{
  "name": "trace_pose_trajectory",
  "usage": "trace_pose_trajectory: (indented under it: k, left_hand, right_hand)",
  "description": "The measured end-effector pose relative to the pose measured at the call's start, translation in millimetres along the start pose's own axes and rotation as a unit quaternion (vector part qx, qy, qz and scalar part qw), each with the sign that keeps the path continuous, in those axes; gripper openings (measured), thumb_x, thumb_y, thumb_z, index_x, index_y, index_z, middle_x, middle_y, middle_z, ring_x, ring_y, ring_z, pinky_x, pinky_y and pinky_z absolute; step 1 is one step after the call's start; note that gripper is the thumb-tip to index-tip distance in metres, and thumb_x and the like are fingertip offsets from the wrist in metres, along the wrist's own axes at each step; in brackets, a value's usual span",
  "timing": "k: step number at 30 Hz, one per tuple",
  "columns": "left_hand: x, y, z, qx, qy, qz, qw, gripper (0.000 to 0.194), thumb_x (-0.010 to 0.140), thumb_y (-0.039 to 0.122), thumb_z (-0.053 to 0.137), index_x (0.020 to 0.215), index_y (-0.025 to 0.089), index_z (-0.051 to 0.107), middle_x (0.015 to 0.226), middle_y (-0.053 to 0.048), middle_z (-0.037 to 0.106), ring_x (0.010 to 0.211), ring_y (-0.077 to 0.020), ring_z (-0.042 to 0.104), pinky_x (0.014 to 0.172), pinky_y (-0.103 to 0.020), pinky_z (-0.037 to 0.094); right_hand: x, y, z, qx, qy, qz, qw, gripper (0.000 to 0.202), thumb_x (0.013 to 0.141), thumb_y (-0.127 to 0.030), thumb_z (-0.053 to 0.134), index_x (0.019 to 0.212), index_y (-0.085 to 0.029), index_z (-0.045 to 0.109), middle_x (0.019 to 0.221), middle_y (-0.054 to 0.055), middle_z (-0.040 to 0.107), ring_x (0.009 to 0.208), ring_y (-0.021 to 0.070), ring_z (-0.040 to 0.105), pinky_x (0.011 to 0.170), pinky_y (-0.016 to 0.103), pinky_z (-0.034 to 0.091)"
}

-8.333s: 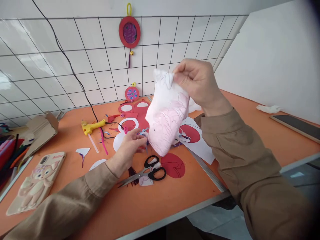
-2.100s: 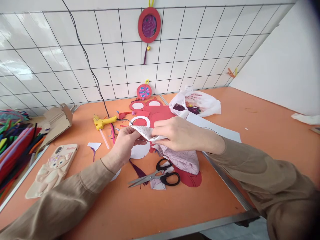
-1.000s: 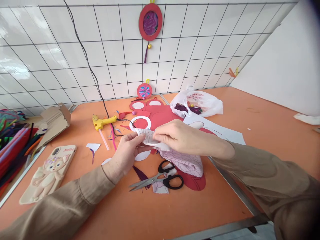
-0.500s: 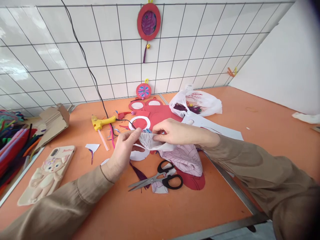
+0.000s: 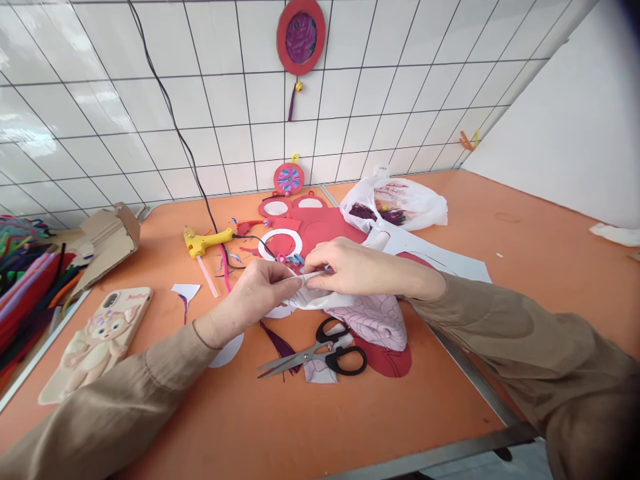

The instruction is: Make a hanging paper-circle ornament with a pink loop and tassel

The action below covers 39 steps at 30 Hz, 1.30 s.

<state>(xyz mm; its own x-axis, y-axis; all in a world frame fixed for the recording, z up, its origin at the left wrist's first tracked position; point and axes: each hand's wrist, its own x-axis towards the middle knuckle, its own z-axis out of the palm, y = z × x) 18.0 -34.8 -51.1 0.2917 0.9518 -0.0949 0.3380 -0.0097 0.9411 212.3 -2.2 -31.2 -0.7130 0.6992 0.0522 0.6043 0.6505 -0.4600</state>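
My left hand (image 5: pixel 260 290) pinches the left edge of a piece of white fabric (image 5: pixel 320 299) over the middle of the table. Close beside it, my right hand (image 5: pixel 345 267) pinches the fabric's upper edge, fingertips nearly touching those of my left. Folded patterned pink cloth (image 5: pixel 377 320) lies just below my right hand. Black-handled scissors (image 5: pixel 315 353) rest with slightly parted blades, nearer the front, on a small cloth scrap (image 5: pixel 321 372). A dark purple tassel (image 5: pixel 280 343) lies beside the blades. Behind my hands is a white paper ring (image 5: pixel 263 247).
A yellow glue gun (image 5: pixel 207 241) with its cord and a phone case (image 5: pixel 100 340) lie left. Cardboard (image 5: pixel 107 243) stands farther left. A plastic bag (image 5: pixel 425 203) and red sheets (image 5: pixel 330 227) are behind. Round ornaments (image 5: pixel 289 179) are by the tiled wall.
My left hand has moved slightly right, closer to my right hand. The white fabric's upper edge is now folded or bunched between my fingers, and its line pattern shows less. The view has shifted slightly.
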Motion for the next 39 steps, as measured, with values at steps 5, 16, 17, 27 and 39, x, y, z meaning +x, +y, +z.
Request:
trace_pose_trajectory:
  k: [5, 16, 17, 27, 39]
  left_hand:
    - [1, -1, -3.7, -0.09, -0.002, -0.078, 0.993, 0.027, 0.064, 0.036, 0.073, 0.055, 0.015, 0.06, 0.051, 0.0, 0.054, 0.047, -0.0087, 0.049, 0.048, -0.021, 0.041]
    - [3, -6, -5.8, -0.061, 0.08, -0.038, 0.994, 0.043, 0.079, 0.057, 0.055, 0.069, 0.016, 0.063, 0.071, -0.007, 0.065, 0.061, -0.0166, 0.056, 0.049, -0.026, 0.044]
    - [3, -5, -6.9, -0.045, 0.099, -0.001, 0.994, 0.045, 0.079, 0.059, 0.055, 0.07, 0.016, 0.064, 0.075, -0.007, 0.066, 0.066, -0.0181, 0.058, 0.053, -0.027, 0.045]
    - [9, -12, -10.5, -0.016, 0.031, 0.053, 0.998, 0.038, 0.077, 0.05, 0.065, 0.061, 0.016, 0.061, 0.052, 0.0, 0.053, 0.048, -0.0104, 0.044, 0.046, -0.024, 0.031]
    - [8, -9, -10.7, 0.184, 0.156, 0.106, 0.965, 0.024, 0.077, 0.029, 0.06, 0.057, 0.018, 0.059, 0.051, 0.001, 0.056, 0.049, -0.0102, 0.043, 0.047, -0.024, 0.032]
  right_hand:
    - [-5, -8, -9, 0.033, 0.027, -0.044, 0.998, 0.023, 0.088, -0.037, 0.06, 0.097, -0.018, 0.069, 0.095, 0.005, 0.067, 0.083, 0.0153, 0.059, 0.069, 0.027, 0.04]
    - [-4, -4, -17, -0.016, 0.056, -0.005, 0.998, 0.024, 0.091, -0.023, 0.049, 0.068, -0.016, 0.055, 0.06, -0.003, 0.049, 0.056, 0.0084, 0.04, 0.055, 0.026, 0.027]
    - [-3, -4, -17, -0.008, 0.062, -0.003, 0.998, 0.025, 0.091, -0.023, 0.048, 0.067, -0.016, 0.053, 0.059, -0.004, 0.046, 0.055, 0.008, 0.038, 0.055, 0.026, 0.026]
    - [1, -2, -16, 0.029, 0.107, -0.008, 0.994, 0.022, 0.089, -0.032, 0.054, 0.078, -0.015, 0.063, 0.068, -0.001, 0.058, 0.062, 0.0092, 0.047, 0.06, 0.025, 0.031]
    - [7, 17, -1, -0.27, 0.275, -0.095, 0.918, 0.023, 0.089, -0.017, 0.046, 0.071, -0.014, 0.059, 0.066, 0.004, 0.058, 0.06, 0.0124, 0.042, 0.057, 0.028, 0.026]
